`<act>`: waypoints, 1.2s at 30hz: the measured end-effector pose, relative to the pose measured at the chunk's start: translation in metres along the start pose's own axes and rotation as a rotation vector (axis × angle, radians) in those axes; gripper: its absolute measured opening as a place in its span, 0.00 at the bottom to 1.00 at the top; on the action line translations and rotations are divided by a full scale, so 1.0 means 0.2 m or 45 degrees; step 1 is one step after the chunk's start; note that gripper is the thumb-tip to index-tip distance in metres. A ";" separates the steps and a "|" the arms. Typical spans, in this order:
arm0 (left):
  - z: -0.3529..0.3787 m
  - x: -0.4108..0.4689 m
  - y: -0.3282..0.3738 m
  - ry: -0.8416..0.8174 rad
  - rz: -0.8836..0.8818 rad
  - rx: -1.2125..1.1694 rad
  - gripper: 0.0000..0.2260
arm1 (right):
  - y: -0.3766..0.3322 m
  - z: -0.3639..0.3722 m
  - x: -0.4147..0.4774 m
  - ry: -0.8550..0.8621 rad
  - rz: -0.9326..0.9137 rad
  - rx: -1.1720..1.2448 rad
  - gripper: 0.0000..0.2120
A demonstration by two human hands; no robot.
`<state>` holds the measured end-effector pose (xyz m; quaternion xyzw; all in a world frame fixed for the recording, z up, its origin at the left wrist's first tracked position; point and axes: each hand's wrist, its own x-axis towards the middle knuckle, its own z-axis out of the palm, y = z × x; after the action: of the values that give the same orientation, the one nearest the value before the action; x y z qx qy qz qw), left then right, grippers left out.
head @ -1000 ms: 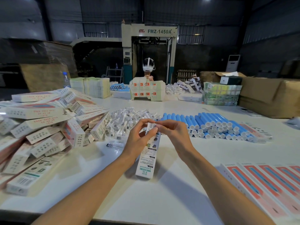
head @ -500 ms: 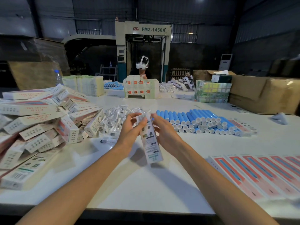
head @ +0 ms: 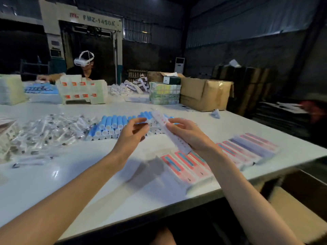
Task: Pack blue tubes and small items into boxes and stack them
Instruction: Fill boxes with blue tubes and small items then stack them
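1. Nearest, a row of boxes (head: 190, 167) lies flat, side by side, on the table (head: 92, 183), at about 4 o'clock from the hands.
2. Above it, the right hand (head: 192, 137) grips one long white box (head: 181, 145), thumb on top and fingers curled beneath. The box is held off the table, slanting from 11 o'clock down to 5 o'clock.
3. The left hand (head: 132, 134) hangs just beside the box's far end at 9 o'clock. Its fingers are loosely bent and nothing shows plainly between them.
4. Blur hides whether the far flap is tucked. The step looks like finishing a filled box and carrying it to the row.
5. The next move probably calls for turning the box level, lining it up with the row and setting it down squarely so that a stack would sit true.
6. Farther off, the blue tubes (head: 113, 124) lie at 11 o'clock and the clear packets (head: 49, 133) at 9 o'clock.
7. At 12 o'clock another person (head: 85, 68) works; a carton (head: 203, 93) stands at 1 o'clock.
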<state>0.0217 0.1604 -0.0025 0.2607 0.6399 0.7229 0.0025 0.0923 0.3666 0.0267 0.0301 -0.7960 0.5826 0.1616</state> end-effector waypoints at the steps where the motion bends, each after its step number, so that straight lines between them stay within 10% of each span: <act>1: 0.06 0.00 -0.01 -0.088 0.027 0.099 0.12 | 0.02 -0.11 -0.01 0.090 -0.001 -0.166 0.14; 7: 0.35 0.00 -0.07 -0.436 0.150 0.358 0.10 | 0.26 -0.74 -0.08 0.490 0.164 -1.176 0.17; 16: 0.39 0.01 -0.17 -0.517 0.117 0.422 0.10 | 0.56 -1.01 -0.25 0.474 0.378 -1.852 0.15; 30: 0.27 -0.01 -0.14 -0.604 -0.011 0.525 0.13 | 0.51 -0.92 -0.18 0.593 0.235 -1.917 0.14; 36: 0.09 0.01 -0.10 -0.453 -0.033 0.638 0.10 | 0.26 -0.29 0.17 0.581 -0.167 -1.249 0.10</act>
<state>0.0206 0.1804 -0.0196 0.3674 0.7910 0.4855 0.0595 0.0614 0.4421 0.0039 -0.1264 -0.9155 0.1233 0.3614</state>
